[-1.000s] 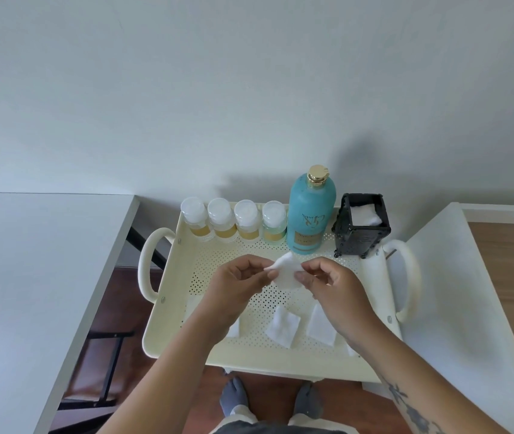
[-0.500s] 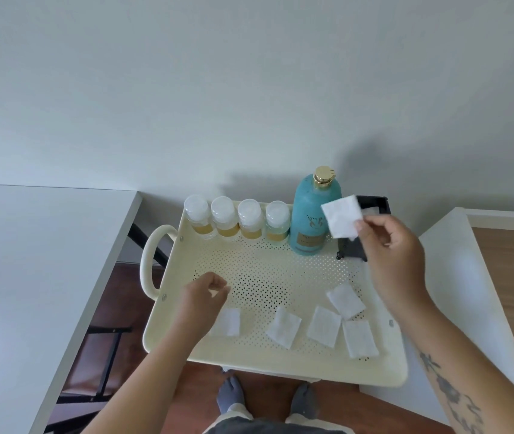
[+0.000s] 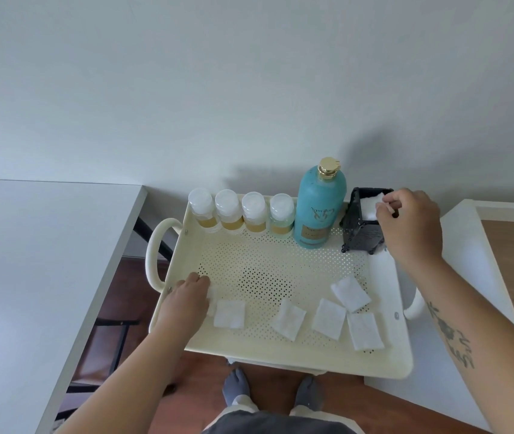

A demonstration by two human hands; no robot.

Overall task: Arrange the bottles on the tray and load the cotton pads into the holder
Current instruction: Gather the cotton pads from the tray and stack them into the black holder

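Right hand (image 3: 409, 223) pinches a soft white pad (image 3: 371, 205) at the square black holder's (image 3: 362, 227) mouth. Left hand (image 3: 185, 300), fingers curled, touches a pad; grip cannot be confirmed. Five square pads (image 3: 328, 317) lie on the perforated cream tray (image 3: 327, 358). Bottles (image 3: 240, 211) line its far edge.

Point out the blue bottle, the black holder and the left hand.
blue bottle (image 3: 318, 211): head view, middle of its body.
black holder (image 3: 360, 234): head view, its front wall.
left hand (image 3: 183, 300): head view, back of the hand.
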